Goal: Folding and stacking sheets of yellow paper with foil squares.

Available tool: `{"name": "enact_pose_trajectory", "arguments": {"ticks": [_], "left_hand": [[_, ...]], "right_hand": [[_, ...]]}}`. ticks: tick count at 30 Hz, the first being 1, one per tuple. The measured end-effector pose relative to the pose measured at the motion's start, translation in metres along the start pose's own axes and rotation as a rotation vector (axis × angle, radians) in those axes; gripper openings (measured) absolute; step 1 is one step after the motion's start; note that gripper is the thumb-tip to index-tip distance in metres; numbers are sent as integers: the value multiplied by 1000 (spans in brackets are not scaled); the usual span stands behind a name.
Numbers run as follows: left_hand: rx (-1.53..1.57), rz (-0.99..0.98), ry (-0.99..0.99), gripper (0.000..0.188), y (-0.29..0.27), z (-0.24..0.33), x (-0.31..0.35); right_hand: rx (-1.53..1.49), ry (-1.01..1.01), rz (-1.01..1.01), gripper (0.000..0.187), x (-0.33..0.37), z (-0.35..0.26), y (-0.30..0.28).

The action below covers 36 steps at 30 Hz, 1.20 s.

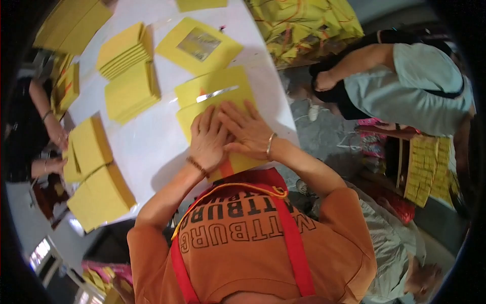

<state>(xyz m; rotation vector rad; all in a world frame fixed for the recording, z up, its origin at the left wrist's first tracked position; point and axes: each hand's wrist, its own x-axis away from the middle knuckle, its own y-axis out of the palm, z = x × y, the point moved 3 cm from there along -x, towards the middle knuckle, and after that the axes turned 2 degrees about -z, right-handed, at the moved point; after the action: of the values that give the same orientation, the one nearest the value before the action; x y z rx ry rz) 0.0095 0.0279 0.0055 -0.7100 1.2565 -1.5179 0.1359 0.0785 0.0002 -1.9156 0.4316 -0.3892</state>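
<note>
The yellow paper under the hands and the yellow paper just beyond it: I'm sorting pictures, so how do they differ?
The near paper is pressed by the left hand and right hand; the far paper lies untouched.
The near paper shows a shiny silver strip; the far paper shows a grey rectangular panel.
Both are yellow and lie on the white table.

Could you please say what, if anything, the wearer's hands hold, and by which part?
Nothing; the left hand and right hand lie flat on the yellow packet.
</note>
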Motion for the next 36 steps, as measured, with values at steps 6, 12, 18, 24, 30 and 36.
{"name": "enact_pose_trajectory", "arguments": {"ticks": [6, 12, 18, 24, 30, 36], "left_hand": [[460, -74, -201, 41, -8, -11, -18], [560, 227, -104, 48, -47, -9, 4], [-30, -44, 32, 51, -36, -10, 34], [-468, -98, 90, 43, -38, 29, -13], [-173, -10, 102, 32, -21, -7, -9], [39, 291, -10, 41, -128, -85, -11]], "right_hand": [[-79, 26, 101, 66, 6, 8, -4], [77, 42, -2, 56, -3, -1, -10], [76, 15, -95, 59, -13, -6, -8], [-467, 124, -149, 72, 6, 37, -40], [-753, 55, 101, 69, -11, 43, -37], [-945, 43, 429, 75, 30, 20, -62]]}}
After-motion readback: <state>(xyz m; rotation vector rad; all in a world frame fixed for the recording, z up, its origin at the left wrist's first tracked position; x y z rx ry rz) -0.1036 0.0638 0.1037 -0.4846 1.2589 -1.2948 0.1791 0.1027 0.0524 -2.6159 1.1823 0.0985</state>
